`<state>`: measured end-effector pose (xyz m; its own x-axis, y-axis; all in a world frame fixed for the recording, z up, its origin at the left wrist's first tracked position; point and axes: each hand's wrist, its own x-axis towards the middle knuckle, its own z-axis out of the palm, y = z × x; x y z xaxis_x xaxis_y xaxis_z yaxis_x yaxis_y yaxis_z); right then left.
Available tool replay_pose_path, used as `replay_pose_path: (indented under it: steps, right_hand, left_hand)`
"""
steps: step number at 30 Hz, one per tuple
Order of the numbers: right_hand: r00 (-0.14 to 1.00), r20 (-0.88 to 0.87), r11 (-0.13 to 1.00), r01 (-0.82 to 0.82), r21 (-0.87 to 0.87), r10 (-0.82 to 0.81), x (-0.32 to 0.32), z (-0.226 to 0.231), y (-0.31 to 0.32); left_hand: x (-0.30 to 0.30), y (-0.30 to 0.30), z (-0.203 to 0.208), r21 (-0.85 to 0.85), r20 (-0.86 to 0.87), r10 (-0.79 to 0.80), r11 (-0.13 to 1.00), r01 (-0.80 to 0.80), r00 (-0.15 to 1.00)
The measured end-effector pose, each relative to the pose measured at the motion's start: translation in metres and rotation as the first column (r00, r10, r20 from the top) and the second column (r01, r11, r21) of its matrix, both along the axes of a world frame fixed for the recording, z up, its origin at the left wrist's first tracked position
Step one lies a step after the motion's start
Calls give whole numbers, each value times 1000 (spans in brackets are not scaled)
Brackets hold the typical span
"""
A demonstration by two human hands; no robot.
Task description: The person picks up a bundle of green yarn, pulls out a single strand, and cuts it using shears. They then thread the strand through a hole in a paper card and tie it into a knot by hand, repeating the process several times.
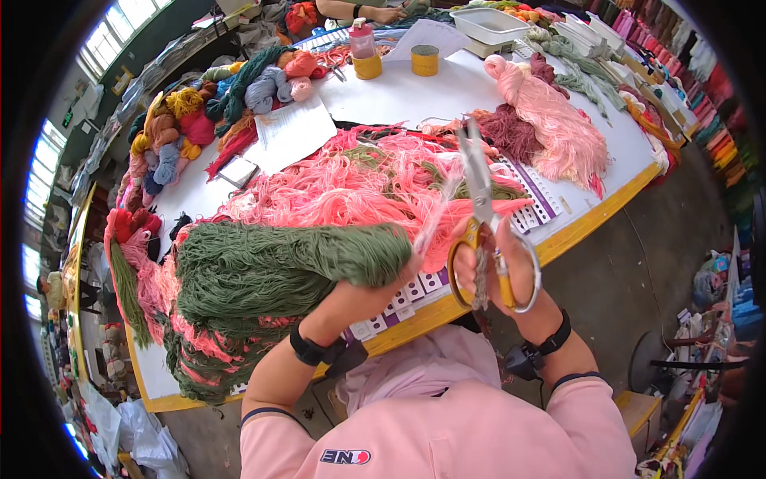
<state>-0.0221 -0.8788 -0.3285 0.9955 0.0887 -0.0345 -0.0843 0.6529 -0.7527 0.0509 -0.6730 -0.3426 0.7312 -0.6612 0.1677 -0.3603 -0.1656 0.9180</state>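
Note:
My left hand [381, 292] is closed at the end of a thick dark green yarn skein [271, 267], its fingers mostly hidden behind the strands. A pale, motion-blurred strand [436, 215] rises beside that hand. In my right hand [515, 259] is a pair of large scissors [480, 188], blades pointing up and away, a little right of the left hand. Their handle loops surround the fingers, and the blades look parted only slightly, if at all. Beneath and beyond both hands spreads a loose heap of coral pink yarn [335, 188].
Perforated white and purple cards [536, 191] lie along the yellow table edge [590, 219]. Farther off are a pale pink skein [558, 120], a tape roll [424, 60], a red-topped bottle [363, 48], a paper sheet [295, 134] and mixed yarn balls [267, 86]. Another person's hand [389, 14] shows at the far side.

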Motion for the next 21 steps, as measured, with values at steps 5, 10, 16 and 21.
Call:
replay_pose_path:
  steps: [5, 10, 16, 21]
  right_hand:
    - [988, 16, 988, 154, -31, -153, 28, 5, -36]
    - [908, 381, -33, 381, -924, -176, 120, -4, -103]
    - [903, 396, -160, 421, -893, 167, 300, -66, -126]
    - [847, 414, -360, 521, -774, 335, 401, -124, -129]
  left_hand:
    - [9, 14, -13, 35, 190, -30, 999, 23, 981]
    - [18, 42, 7, 6, -238, 31, 1000, -31, 971]
    - [18, 62, 17, -141, -505, 70, 977, -162, 860]
    - [42, 71, -3, -159, -548, 176, 938, -308, 818]
